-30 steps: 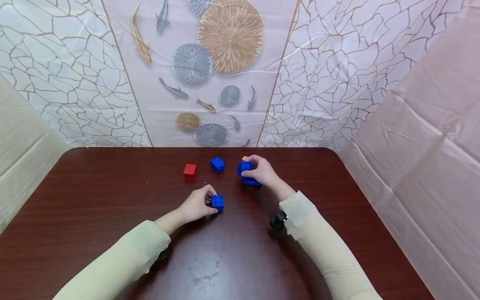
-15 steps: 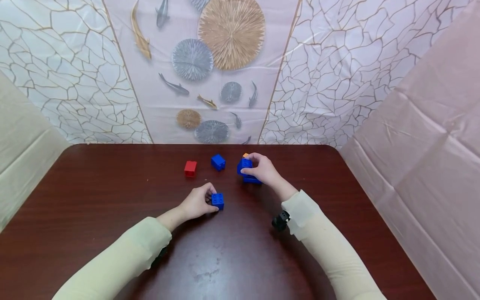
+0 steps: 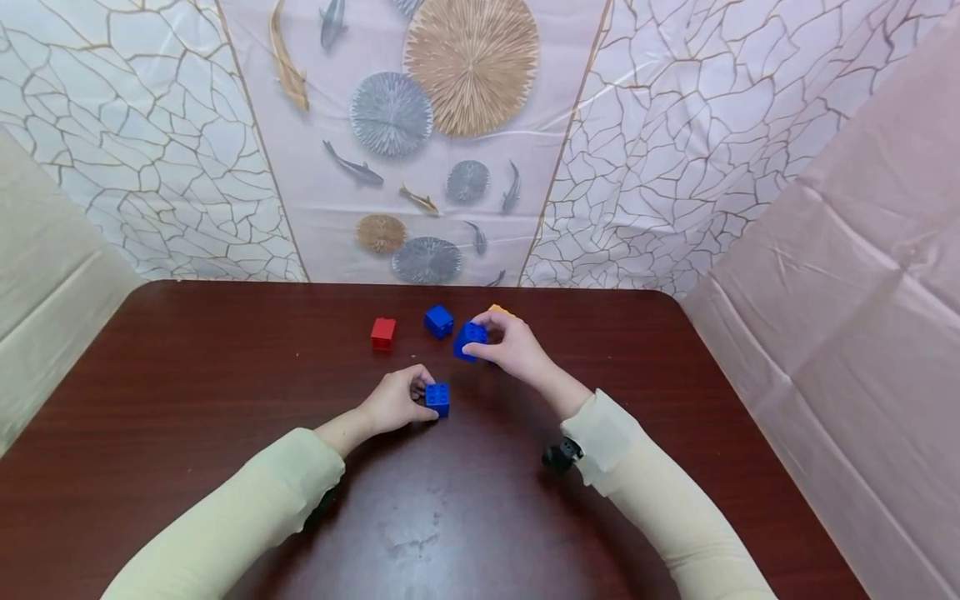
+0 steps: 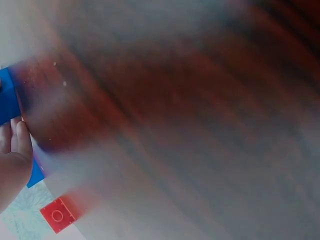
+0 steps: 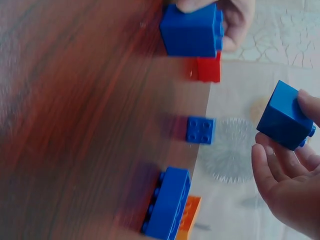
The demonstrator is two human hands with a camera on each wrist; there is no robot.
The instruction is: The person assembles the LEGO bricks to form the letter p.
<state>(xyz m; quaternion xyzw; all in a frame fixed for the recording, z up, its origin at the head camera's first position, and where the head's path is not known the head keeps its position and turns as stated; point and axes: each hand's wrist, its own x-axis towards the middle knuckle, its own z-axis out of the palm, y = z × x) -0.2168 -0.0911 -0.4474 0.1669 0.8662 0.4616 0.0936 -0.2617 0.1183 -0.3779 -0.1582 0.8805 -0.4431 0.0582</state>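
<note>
My left hand (image 3: 393, 405) pinches a blue toy building block (image 3: 437, 400) between thumb and fingers, its studs facing up, near the middle of the table. Farther back and to the right, my right hand (image 3: 517, 346) grips another blue block (image 3: 471, 340), somewhat tilted. In the right wrist view this block (image 5: 286, 116) is apart from the long blue block (image 5: 168, 205) and from the small blue block (image 5: 201, 130). My right hand hides the long block in the head view. At the left edge of the left wrist view, the left hand's block (image 4: 8, 97) shows only partly.
A red block (image 3: 383, 333) and a loose blue block (image 3: 438, 322) lie toward the back of the dark wooden table (image 3: 187, 400). An orange block (image 5: 189, 212) lies beside the long blue one. Patterned cloth (image 3: 465, 208) hangs behind the table's back edge.
My right hand has moved left with its blue block, away from above the long blue block, uncovering more of the orange block. My left hand keeps its hold in nearly the same place.
</note>
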